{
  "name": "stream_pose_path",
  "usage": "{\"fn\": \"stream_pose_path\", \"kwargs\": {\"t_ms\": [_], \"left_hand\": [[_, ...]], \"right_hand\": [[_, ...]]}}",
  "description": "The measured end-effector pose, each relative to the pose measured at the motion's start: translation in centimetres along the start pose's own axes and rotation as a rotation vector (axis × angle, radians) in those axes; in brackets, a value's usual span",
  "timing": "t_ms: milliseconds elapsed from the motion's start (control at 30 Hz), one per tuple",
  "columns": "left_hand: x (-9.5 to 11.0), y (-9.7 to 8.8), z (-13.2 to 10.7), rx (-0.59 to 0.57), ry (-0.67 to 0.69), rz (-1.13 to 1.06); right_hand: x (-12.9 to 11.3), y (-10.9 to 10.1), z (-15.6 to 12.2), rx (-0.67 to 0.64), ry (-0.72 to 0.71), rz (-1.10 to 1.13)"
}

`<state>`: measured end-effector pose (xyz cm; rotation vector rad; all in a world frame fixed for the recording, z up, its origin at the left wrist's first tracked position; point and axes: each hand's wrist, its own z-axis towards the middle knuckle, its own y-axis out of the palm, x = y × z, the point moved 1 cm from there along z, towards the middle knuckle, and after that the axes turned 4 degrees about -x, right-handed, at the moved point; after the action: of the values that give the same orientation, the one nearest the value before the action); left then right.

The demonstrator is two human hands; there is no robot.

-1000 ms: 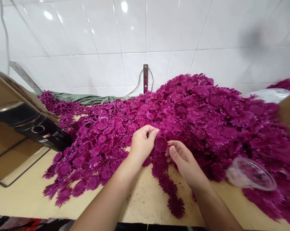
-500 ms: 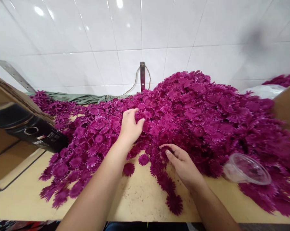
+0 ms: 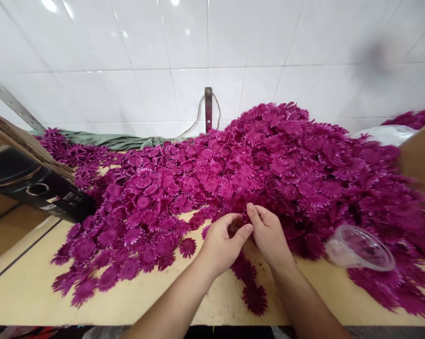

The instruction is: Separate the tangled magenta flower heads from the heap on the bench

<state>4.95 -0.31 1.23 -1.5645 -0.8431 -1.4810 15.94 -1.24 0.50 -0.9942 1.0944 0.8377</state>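
Over the front middle of the table my two hands meet fingertip to fingertip. A magenta artificial flower (image 3: 245,217) shows as a small strip between them, mostly covered by fingers. My right hand (image 3: 270,238) pinches it with thumb and forefinger. Curled inward, my left hand (image 3: 223,244) has its fingertips at the flower's left side, with a gap inside the curve of thumb and fingers. Behind the hands rises a large heap of magenta flower heads (image 3: 279,165). A short trail of flowers (image 3: 254,297) lies below the hands, and a single flower (image 3: 187,247) rests to their left.
A clear plastic tub (image 3: 364,249) tilts among the flowers at right. At left a black bottle (image 3: 53,190) leans by a cardboard box (image 3: 7,230). Green cloth (image 3: 116,140) runs along the tiled wall (image 3: 145,37), under a metal bracket (image 3: 208,108).
My left hand has come back from the heap, down and right, to meet my right hand. My right hand has stayed nearly in place and turned slightly, still with the flower.
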Motion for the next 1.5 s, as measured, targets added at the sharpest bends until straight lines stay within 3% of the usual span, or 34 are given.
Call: {"fn": "stream_pose_path", "kwargs": {"t_ms": [167,300,467,567,633,700,833,933,1200,1400,1500], "left_hand": [[-0.6,0.3,0.5,0.122,0.035,-0.121],[-0.7,-0.4,0.6,0.224,0.007,-0.094],[-0.7,-1.0,0.5,0.167,-0.003,-0.195],[-0.6,-1.1,0.4,0.162,-0.033,-0.227],[-0.4,-1.3,0.4,0.175,-0.048,-0.184],[-0.4,-1.6,0.5,0.2,-0.064,-0.107],[-0.8,-2.1,0.5,0.237,-0.061,0.027],[-1.2,-2.4,0.5,0.199,-0.05,0.03],[-0.9,-2.5,-0.4,0.088,0.034,0.046],[-0.6,-2.6,-0.5,0.242,0.047,-0.03],[-0.4,-2.9,-0.4,0.249,0.027,-0.065]], "right_hand": [[0.6,0.6,-0.5,-0.044,-0.145,-0.13],[-0.2,0.2,-1.7,0.108,-0.338,-0.392],[-1.3,-0.5,-2.5,0.117,-0.677,-0.732],[-1.6,-0.6,-2.3,0.146,-0.742,-0.733],[-1.8,-0.5,-2.2,0.087,-0.773,-0.705],[-1.9,-0.3,-1.9,-0.011,-0.737,-0.651],[-2.1,0.1,-1.2,-0.2,-0.45,-0.465],[-2.3,0.3,-0.9,-0.243,-0.342,-0.423],[-2.4,0.2,-0.3,-0.328,-0.379,-0.471],[-2.3,0.8,-0.3,-0.222,-0.49,-0.581],[-2.4,1.2,-0.4,-0.213,-0.49,-0.538]]}}
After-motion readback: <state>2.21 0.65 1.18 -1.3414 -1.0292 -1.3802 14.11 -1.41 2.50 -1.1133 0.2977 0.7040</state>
